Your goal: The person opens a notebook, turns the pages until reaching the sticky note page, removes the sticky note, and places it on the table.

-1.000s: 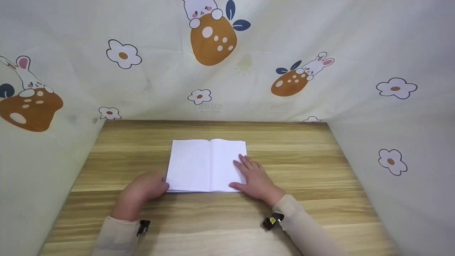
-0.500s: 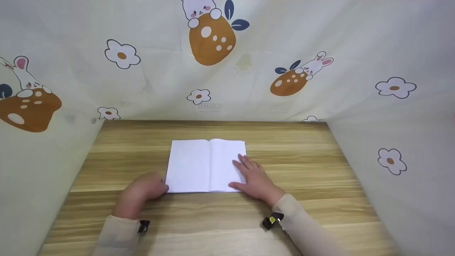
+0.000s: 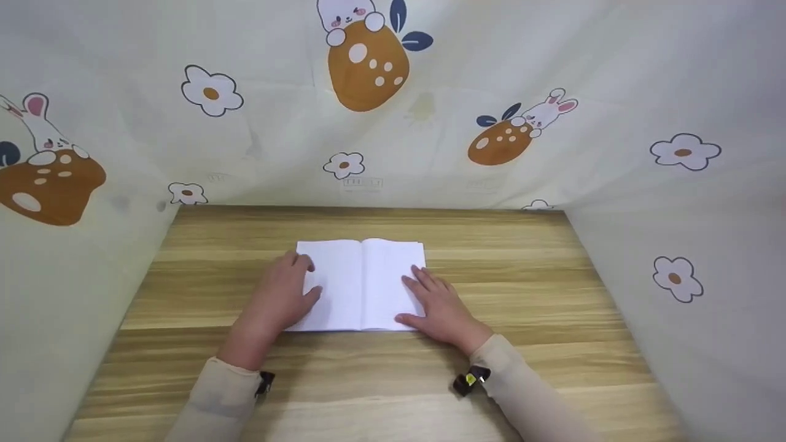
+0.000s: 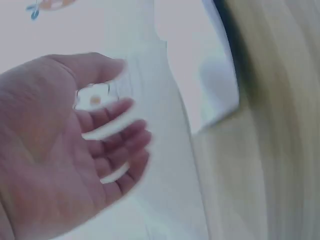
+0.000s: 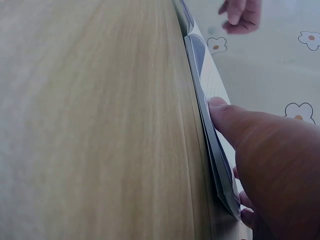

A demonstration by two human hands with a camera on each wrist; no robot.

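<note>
An open notebook [image 3: 334, 282] with white pages lies on the wooden table [image 3: 491, 258]. My left hand [image 3: 282, 294] hovers over the outer side of the left page in the head view. Its thumb and fingers are loosely bent and apart, and the left wrist view shows nothing between them, with a notebook page [image 4: 202, 70] beyond. My right hand [image 3: 445, 313] rests spread on the outer part of the right page. In the right wrist view its thumb [image 5: 225, 115] lies on the page close to the near edge, and its other fingers are partly hidden behind it.
Pale patterned cloth [image 3: 270, 141] with rabbits and flowers rises behind the table and along both sides. A small dark device [image 3: 471, 380] sits at the right wrist, another [image 3: 265, 383] at the left.
My left hand has let go of the notebook's lower left corner and moved up and right over the left page. The right hand and the notebook have stayed in place.
</note>
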